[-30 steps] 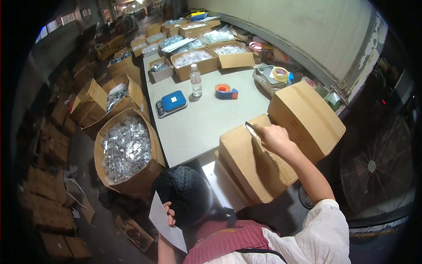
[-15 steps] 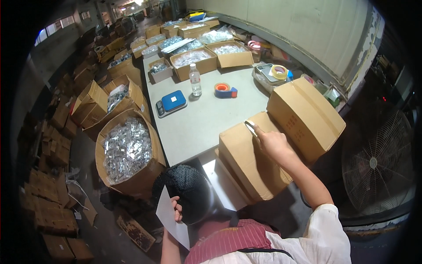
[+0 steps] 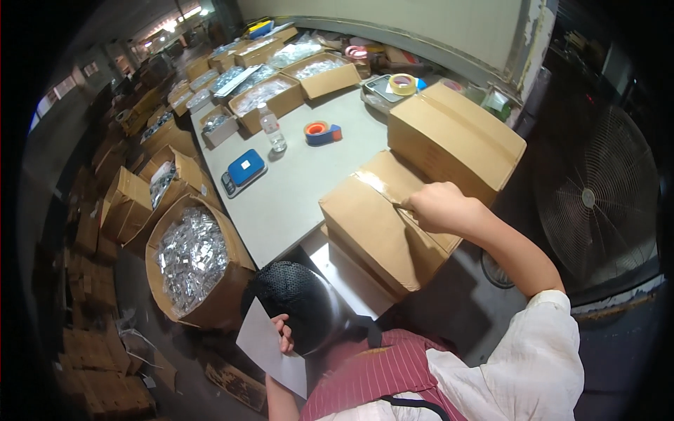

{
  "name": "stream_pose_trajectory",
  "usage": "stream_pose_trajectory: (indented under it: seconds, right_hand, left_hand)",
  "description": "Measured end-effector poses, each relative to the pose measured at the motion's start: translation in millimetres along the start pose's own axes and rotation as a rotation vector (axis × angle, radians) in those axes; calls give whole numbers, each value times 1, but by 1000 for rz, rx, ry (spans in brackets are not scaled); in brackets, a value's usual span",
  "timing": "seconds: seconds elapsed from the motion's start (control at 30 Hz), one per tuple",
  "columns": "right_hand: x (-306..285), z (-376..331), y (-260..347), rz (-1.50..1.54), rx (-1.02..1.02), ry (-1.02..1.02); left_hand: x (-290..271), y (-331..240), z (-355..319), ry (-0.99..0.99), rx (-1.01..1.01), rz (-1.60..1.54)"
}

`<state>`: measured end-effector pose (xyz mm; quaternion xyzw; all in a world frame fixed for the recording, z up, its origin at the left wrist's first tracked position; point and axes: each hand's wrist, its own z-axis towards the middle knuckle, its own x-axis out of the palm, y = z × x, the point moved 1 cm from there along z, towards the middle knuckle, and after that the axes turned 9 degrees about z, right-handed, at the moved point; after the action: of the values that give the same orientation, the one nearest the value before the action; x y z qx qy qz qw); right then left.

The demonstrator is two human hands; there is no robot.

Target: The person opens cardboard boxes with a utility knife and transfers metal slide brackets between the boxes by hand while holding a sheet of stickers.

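Note:
My right hand (image 3: 439,208) is closed around a slim dark tool (image 3: 400,206), mostly hidden by the fingers; whether it is a knife or a pen cannot be made out. Its tip meets the middle seam on top of a brown cardboard box (image 3: 354,210), where shiny clear tape (image 3: 372,182) runs from the far edge. This box sits at the table's near right corner. Lower left, my left hand (image 3: 283,333) grips a white sheet of paper (image 3: 263,344), holding it upright near my body, beside a black mesh-covered round object (image 3: 288,295).
A second carton (image 3: 456,133) stands just behind. On the table (image 3: 274,203) are a blue scale (image 3: 246,168), a water bottle (image 3: 272,128) and a tape dispenser (image 3: 323,133). A carton of clear packets (image 3: 193,259) stands left; a large fan (image 3: 590,198) is at right.
My right hand has drawn the tool along the box's seam, from near its far edge toward me and the right. The view has shifted; my left hand still holds the paper.

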<state>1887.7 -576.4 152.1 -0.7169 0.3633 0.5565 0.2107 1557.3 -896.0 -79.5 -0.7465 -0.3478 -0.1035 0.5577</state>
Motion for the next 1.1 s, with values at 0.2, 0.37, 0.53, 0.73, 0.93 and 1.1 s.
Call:
stream_pose_trajectory:
  seconds: [0.2, 0.37, 0.53, 0.73, 0.93, 1.1]
  right_hand:
    - [11, -85, -10, 15, 67, 75]
    - [26, -158, -20, 23, 103, 37]
    - [74, -210, -41, 252, 276, -152]
    - [185, -196, -40, 1671, 527, -755]
    - [210, -189, -14, 1945, 431, -850]
    - [195, -193, -29, 1863, 477, -711]
  left_hand:
    - [5, 1, 31, 138, -105, -29]
    - [52, -10, 74, 265, -200, 33]
    - [130, -28, 86, 67, -198, 533]
    - [147, -39, 119, 354, -172, 285]
    - [157, -63, 128, 529, -183, 181]
    - [164, -72, 127, 547, -189, 189]
